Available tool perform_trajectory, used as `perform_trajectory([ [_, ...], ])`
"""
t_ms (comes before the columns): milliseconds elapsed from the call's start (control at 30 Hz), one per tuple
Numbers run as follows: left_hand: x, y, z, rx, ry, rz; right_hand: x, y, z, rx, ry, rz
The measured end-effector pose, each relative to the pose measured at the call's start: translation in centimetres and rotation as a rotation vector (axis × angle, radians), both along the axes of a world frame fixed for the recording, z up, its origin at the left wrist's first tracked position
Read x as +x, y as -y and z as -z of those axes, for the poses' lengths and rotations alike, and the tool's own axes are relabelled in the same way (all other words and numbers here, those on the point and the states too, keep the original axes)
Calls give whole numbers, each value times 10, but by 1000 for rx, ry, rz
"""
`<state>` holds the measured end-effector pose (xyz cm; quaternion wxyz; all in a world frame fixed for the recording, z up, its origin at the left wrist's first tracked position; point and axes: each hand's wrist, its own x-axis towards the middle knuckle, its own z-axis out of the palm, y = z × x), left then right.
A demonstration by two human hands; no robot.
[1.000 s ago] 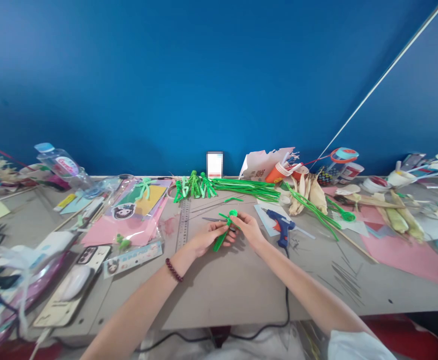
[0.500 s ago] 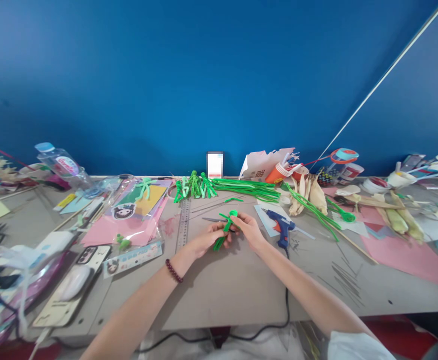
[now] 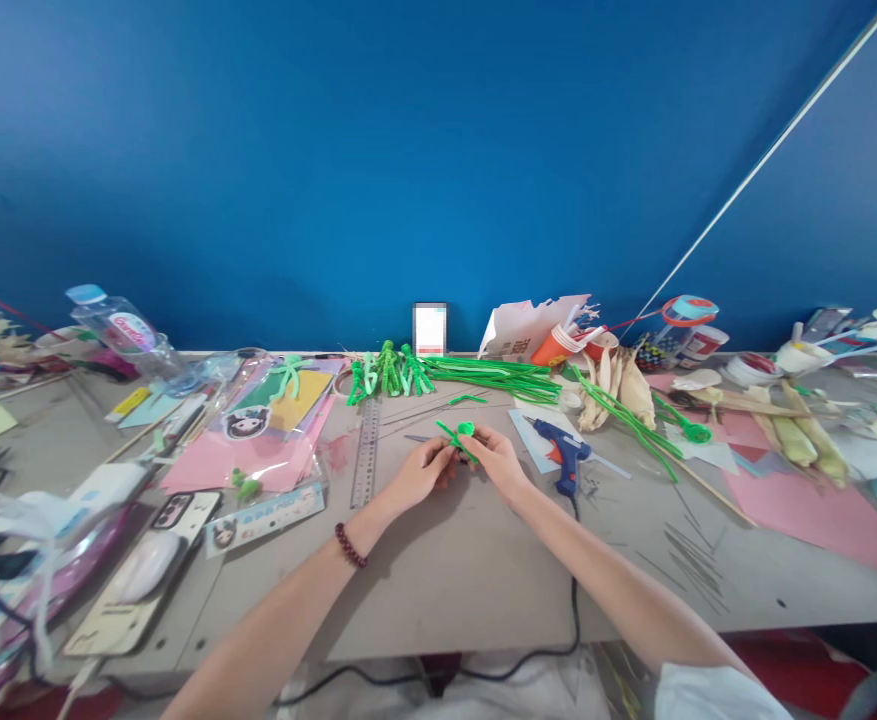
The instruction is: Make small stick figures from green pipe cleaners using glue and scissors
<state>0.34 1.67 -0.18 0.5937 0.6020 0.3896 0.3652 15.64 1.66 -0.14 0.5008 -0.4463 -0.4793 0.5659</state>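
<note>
Both my hands meet over the middle of the grey board (image 3: pixel 453 570). My left hand (image 3: pixel 421 474) and my right hand (image 3: pixel 495 461) are both closed on a small green pipe-cleaner figure (image 3: pixel 459 437) with a coiled round end at its top. Most of the figure's lower part is hidden inside my left hand's fingers. A dark bead bracelet (image 3: pixel 350 546) sits on my left wrist. Just behind the hands lie thin scissors (image 3: pixel 417 437), partly hidden.
A metal ruler (image 3: pixel 367 450) lies left of the hands, a blue glue gun (image 3: pixel 564 455) right of them with its cord running off the front edge. Green pipe cleaners (image 3: pixel 483 375) pile at the back. Pink paper, craft packets, a phone (image 3: pixel 177 510) and a bottle (image 3: pixel 119 330) crowd the left; corn husks (image 3: pixel 625 385) the right.
My left hand has turned and closed over the lower part of the green figure, which stuck out below the fingers before. The right hand has barely moved.
</note>
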Motion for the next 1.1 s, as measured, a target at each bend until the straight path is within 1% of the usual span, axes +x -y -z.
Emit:
perform_trajectory([
  [67,-1,-1,-1,27,-5,-13,0,0,0,9,7,7],
  [200,-3,-3,-7,110,-24,-68,-1,0,0,14,15,45],
  [267,-4,-3,-9,71,-14,-43,-1,-1,-1,22,22,41],
  [333,-4,-3,-8,3,14,1,-1,-1,-1,28,21,24],
  [367,-4,-3,-6,-21,35,2,-1,-1,-1,29,13,19],
  [433,-4,-3,-3,-48,88,-33,-2,-2,0,24,-18,16],
  [500,-4,-4,0,-72,140,-98,-3,-1,2,18,-51,19],
  [633,-4,-5,1,-127,185,-212,-5,-1,7,43,-45,-18],
  [767,-2,-4,1,-145,208,-200,-4,-2,11,46,-22,-14],
  [867,0,-4,6,-123,223,-259,-4,-2,10,37,-10,5],
  [967,2,-4,11,-118,244,-307,-4,-1,9,34,-7,-32],
  [1100,3,-3,10,-164,303,-265,-4,-1,9,-52,-78,-28],
])
